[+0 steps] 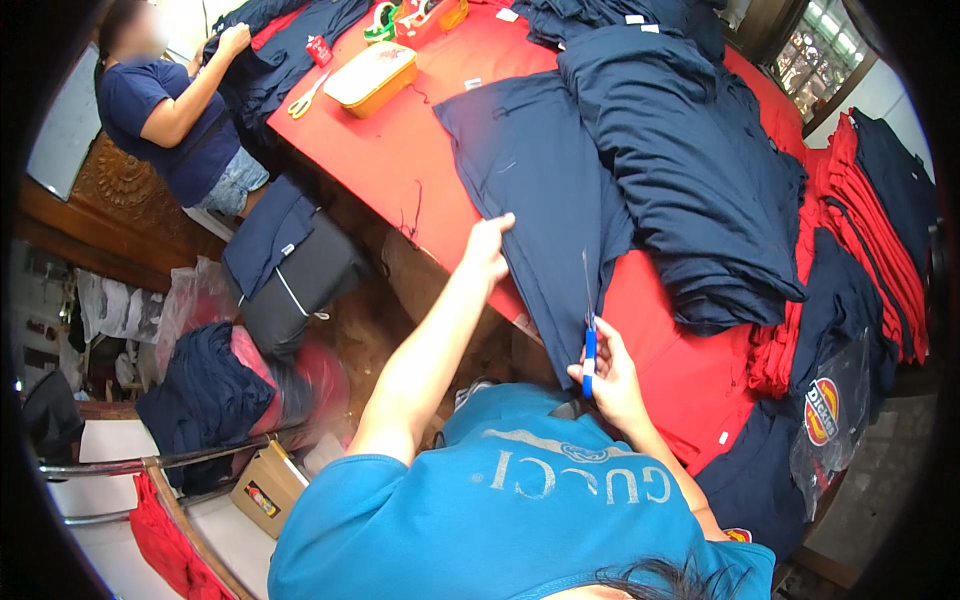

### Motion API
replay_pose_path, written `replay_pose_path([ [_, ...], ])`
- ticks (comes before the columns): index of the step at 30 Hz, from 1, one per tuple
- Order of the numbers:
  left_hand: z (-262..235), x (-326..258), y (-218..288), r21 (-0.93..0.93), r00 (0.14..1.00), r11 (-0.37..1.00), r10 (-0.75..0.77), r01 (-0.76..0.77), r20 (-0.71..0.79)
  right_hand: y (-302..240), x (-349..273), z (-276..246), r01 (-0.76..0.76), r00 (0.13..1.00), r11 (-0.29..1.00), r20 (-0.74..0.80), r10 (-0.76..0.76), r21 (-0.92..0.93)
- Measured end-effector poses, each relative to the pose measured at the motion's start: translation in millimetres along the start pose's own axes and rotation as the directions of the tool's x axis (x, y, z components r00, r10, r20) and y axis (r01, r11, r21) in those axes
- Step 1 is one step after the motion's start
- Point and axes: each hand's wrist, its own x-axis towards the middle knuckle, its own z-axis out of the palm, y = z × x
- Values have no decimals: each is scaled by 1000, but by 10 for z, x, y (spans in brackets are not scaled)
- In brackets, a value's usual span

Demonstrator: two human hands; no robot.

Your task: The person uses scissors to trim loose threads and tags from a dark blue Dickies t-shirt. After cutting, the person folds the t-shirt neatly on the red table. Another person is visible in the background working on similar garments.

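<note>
A dark navy garment lies spread over the red tabletop, its lower edge hanging toward me. My left hand is closed on its left edge, thumb on top of the cloth. Beside the hem at its lower right, my right hand grips blue-handled thread snips, the thin blades pointing away from me over the fabric. Some of the right fingers are hidden behind the handle and cloth. Just right of this garment rests a thick, rumpled pile of navy garments.
Loose dark threads lie on the red table. Farther off are yellow-handled scissors, a yellow container and a tape dispenser. Red garments are stacked at right. Another person handles dark cloth beyond a black chair.
</note>
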Motion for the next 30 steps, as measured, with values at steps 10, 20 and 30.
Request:
replay_pose_path([
  [10,-468,1132,1313,938,685,152,720,-313,111,-74,8,-278,-114,992,954,-83,95,-277],
  [20,-1043,308,1269,670,472,-523,835,527,281,-333,217,-517,-208,975,963,-115,190,-171],
  [30,362,1881,1623,619,868,-781,252,-78,427,-348,479,-553,-240,970,870,-130,204,-430],
])
